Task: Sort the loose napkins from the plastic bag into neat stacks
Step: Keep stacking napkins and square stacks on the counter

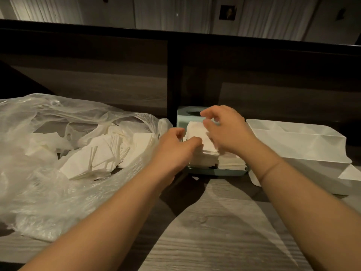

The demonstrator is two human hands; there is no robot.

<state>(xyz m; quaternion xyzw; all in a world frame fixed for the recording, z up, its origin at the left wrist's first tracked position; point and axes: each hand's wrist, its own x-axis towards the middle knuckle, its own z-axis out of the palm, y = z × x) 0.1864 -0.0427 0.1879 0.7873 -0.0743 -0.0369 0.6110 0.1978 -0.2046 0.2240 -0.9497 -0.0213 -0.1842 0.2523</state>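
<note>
While both of my hands are working at the stack, this is how things are lying:
Left hand (176,142): fingers curling against the left edge of the stack (201,145).
Right hand (224,127): fingers curling over the stack's top; I cannot tell whether they are pinching a napkin.
Stack: sitting in the green tray (216,170).
Bag (48,153): lying open at my left, holding loose napkins (101,153).
Clear bin (304,145): sitting at my right on the table (214,231).

The left hand (176,147) and right hand (226,127) are covering the sides of the napkin stack (197,136), so the grip is blurring beyond telling. The stacks are hiding most of the green tray (216,171). The plastic bag (39,173) is running off the left edge, its crumpled film veiling the loose napkins (97,153).
</note>
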